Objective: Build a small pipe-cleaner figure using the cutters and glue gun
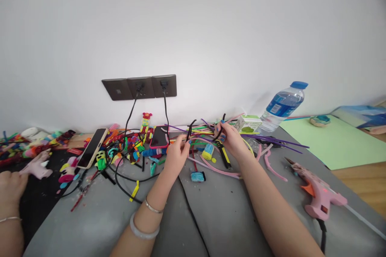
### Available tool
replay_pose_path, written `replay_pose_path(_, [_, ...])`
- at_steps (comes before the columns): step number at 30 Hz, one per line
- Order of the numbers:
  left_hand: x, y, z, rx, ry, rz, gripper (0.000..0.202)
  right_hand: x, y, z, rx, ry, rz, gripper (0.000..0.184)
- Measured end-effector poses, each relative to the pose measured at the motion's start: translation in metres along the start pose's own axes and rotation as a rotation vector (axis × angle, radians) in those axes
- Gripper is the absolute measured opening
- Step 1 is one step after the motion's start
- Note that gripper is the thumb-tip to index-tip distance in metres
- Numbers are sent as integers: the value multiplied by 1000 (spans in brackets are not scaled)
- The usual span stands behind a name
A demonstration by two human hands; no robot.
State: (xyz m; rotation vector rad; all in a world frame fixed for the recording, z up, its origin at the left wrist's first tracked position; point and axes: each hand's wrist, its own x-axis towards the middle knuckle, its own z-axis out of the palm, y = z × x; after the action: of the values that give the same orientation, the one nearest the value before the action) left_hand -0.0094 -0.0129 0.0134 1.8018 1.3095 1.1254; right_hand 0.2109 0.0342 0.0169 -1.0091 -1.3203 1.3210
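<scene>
Tabletop (224, 217), grey, spans the lower frame beneath a white wall (205, 40). Near the centre, the left hand (177, 153) pinches a black strip (189, 130) between thumb and fingers; the right hand (231, 138), apart, pinches a second black strip (220, 134).

Both arms are pretty much stretched out toward the far side, with the left forearm (159, 192) and right forearm (268, 192) angled in from the near edge. The left hand (177, 153) is held with thumb and fingers (181, 139) pinched together. The right hand (231, 138) is curled in a pinch too, kept a bit apart from the left one. Blue polish can be spotted on its nails (222, 121), nice touch.
</scene>
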Motion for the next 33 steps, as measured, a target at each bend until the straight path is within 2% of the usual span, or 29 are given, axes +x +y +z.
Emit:
replay_pose_path(2, [1,-3,3,-140,51,-41,49,-1,-1,2,78,105,-13,42])
replay_pose_path(4, [3,-6,5,-194,68,-64,59,-3,-2,5,131,140,-14,39])
replay_pose_path(9, [4,-4,4,-71,0,0,29,-8,-7,14,57,47,-28,42])
replay_pose_path(13, [2,1,2,-23,-57,86,32,-12,-9,19,-158,-26,-112,44])
replay_pose_path(16, [0,4,2,-8,-113,62,31,-13,-8,21,-244,-80,-156,45])
replay_pose_path(19, [0,7,4,-41,-175,36,20,-14,-6,22,-250,-126,-171,42])
replay_pose_path(23, [0,9,6,-56,-200,49,11,-15,-6,24,-228,-157,-193,38])
replay_pose_path(33, [0,3,10,-126,-179,-12,11,-18,-15,28,-70,-134,-176,21])
